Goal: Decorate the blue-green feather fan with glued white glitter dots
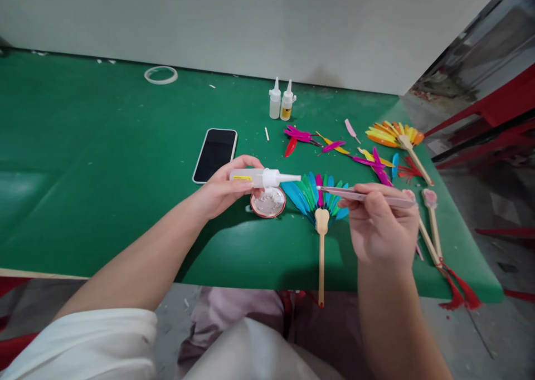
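My left hand [223, 189] is closed round a small white glue bottle [263, 178] held sideways, nozzle pointing right, just above a round red-rimmed lid [268, 203] holding whitish glue. My right hand [378, 224] pinches pink tweezers [359, 195] whose tip touches a magenta feather [319, 188] in the middle of a blue and green feather fan [312, 197]. The fan lies flat on the green table [104, 162], and its wooden handle [321, 257] reaches past the front edge.
A black phone [214, 154] lies left of the lid. Two glue bottles [281, 100] stand at the back. Loose coloured feathers [334, 145], a finished yellow-orange fan [397, 136] and wooden handles with red tassels [434, 240] lie to the right. A tape ring [161, 74] lies far back.
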Demonstrator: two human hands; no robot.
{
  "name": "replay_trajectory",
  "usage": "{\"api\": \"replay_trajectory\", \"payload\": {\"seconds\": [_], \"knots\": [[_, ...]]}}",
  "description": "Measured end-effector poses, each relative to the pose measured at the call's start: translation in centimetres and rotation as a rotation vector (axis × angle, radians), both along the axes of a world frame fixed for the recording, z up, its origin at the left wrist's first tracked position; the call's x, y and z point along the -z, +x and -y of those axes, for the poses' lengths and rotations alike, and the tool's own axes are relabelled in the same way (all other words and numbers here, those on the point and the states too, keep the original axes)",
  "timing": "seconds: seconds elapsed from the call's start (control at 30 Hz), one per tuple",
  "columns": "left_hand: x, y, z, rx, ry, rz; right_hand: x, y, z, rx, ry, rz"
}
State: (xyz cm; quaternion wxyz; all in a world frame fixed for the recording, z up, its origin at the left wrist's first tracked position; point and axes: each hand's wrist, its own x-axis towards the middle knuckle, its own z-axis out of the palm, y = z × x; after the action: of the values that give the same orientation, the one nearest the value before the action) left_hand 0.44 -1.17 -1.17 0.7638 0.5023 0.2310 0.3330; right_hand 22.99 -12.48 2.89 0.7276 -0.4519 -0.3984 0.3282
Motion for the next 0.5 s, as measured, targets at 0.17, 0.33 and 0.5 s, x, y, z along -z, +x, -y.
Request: {"api": "replay_trajectory", "payload": {"seconds": [0.17, 0.33, 0.5], "knots": [[0.0, 0.4, -0.3, -0.208, -0.018, 0.004, -1.6, 3.3, 1.1, 0.191, 0.086, 0.025], [-0.4, 0.9, -0.5, -0.348, -0.083, -0.049, -2.1, 7.4, 2.0, 0.439, 0.068, 0.113], [-2.3, 3.3, -1.3, -0.407, 0.075, -0.156, 0.0, 8.9, 1.1, 0.502, -0.071, 0.258]]}}
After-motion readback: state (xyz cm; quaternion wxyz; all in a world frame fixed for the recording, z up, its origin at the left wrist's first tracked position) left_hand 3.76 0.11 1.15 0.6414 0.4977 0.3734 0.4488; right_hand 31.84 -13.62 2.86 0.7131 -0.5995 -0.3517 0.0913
